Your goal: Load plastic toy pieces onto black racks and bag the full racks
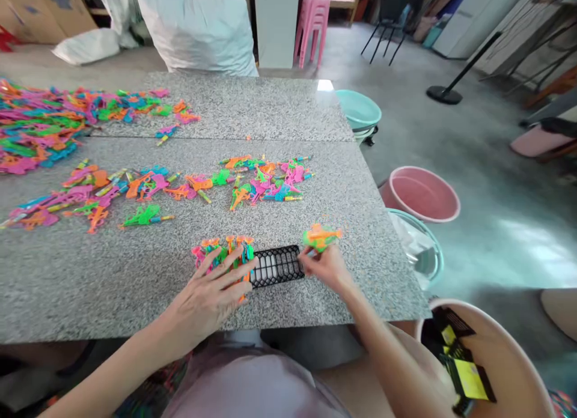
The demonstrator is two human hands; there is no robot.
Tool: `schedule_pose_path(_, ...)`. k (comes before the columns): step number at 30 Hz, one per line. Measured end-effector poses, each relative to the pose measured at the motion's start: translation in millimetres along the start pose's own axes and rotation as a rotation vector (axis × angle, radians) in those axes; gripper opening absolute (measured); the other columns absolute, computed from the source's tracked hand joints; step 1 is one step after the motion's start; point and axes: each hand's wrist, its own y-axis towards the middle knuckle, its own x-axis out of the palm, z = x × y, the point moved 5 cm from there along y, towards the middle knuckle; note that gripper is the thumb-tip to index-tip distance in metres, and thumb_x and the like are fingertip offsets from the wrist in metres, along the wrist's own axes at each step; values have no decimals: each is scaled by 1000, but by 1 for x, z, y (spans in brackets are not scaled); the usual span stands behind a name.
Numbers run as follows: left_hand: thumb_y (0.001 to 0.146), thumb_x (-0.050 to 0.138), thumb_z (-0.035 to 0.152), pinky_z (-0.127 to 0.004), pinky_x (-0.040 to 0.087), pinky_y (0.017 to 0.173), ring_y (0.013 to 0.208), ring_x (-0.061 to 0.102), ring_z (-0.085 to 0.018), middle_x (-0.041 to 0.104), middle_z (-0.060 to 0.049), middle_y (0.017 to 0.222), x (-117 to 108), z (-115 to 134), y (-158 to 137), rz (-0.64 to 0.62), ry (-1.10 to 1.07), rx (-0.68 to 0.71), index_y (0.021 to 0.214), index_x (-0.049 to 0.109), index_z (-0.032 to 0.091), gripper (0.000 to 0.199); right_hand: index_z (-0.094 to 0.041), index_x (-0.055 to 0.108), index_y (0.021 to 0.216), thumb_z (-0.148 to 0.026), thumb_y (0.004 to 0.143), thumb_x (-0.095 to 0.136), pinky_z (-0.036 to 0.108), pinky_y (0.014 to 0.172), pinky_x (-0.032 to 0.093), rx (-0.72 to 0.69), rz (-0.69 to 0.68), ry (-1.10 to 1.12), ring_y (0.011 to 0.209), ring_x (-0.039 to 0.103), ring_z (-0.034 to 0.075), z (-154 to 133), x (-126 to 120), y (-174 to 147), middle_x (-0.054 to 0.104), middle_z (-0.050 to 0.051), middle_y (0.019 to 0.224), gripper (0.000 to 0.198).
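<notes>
A black plastic lattice tray [277, 266] lies on the speckled stone table. Over its left part, small colourful plastic toy guns [238, 242] stand packed in a row. My left hand [223, 286] rests flat on them, its fingers spread and not wrapped around any one. At the tray's right end, my right hand [327, 266] pinches an orange and green toy gun [321, 236], smeared by motion. How the fingers grip it is partly hidden.
Loose toy guns [265, 181] lie beyond the tray, with a large heap [40, 124] at the far left. Past the table's right edge stand a pink basin [424, 193], teal tubs [358, 109], and a bucket [505, 358] holding black and yellow pieces.
</notes>
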Motion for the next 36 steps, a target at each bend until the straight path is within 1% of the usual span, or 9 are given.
schedule_pose_path(2,103,42,24,-48,14,125,144,42,-21,68,-2,131,-2,1,2,-20,1,0,99,71,23,29,-21,54,89,-19,75,67,26,60,55,-50,-152,359,61,68,16,-5,55,-24,68,0,76,19)
schedule_pose_path(5,102,44,23,-50,15,125,144,40,-22,66,-3,135,-3,2,3,-58,18,14,102,71,23,27,-23,51,93,-27,78,65,26,58,57,-81,-179,529,62,71,17,-11,104,-37,69,-2,77,21)
schedule_pose_path(14,103,42,24,-48,16,125,143,43,-21,63,-4,139,-2,3,-2,-59,56,5,101,69,22,27,-21,66,95,-21,82,64,24,71,49,-297,-94,-415,81,74,22,-40,98,-35,77,5,85,12)
schedule_pose_path(20,104,40,29,-46,22,122,141,45,-22,64,-7,137,7,1,-4,12,154,5,137,53,21,36,-15,66,106,-16,86,57,29,67,48,-354,-116,-678,80,73,26,-59,116,-45,76,12,90,23)
schedule_pose_path(23,104,41,31,-41,15,124,140,47,-20,67,-2,133,11,2,-5,94,148,4,123,64,26,30,-17,68,103,-16,86,57,29,65,50,-403,-174,-662,76,73,24,-63,105,-40,76,10,84,20)
schedule_pose_path(26,104,39,31,-36,12,125,141,44,-17,68,2,132,13,1,-7,176,92,-33,109,70,28,31,-23,68,108,-14,82,64,25,71,52,-440,-231,-591,80,72,20,-70,62,-3,76,2,87,28)
schedule_pose_path(29,103,42,33,-36,11,126,141,43,-17,67,4,132,15,1,-9,199,76,-49,114,69,31,30,-22,64,121,-6,89,51,29,86,51,-331,98,-707,103,68,21,-80,-5,60,72,8,114,38)
schedule_pose_path(31,102,43,35,-36,11,126,141,44,-17,67,5,132,16,1,-9,196,87,-50,118,69,33,30,-20,62,126,-4,92,41,32,91,50,-308,232,-865,114,62,23,-88,-27,95,68,12,121,42)
schedule_pose_path(36,101,44,34,-36,11,126,141,43,-17,65,6,136,12,2,-9,174,120,-35,119,69,31,31,-14,48,140,0,88,43,32,88,52,-378,191,-1036,118,57,26,-89,2,109,66,17,119,54)
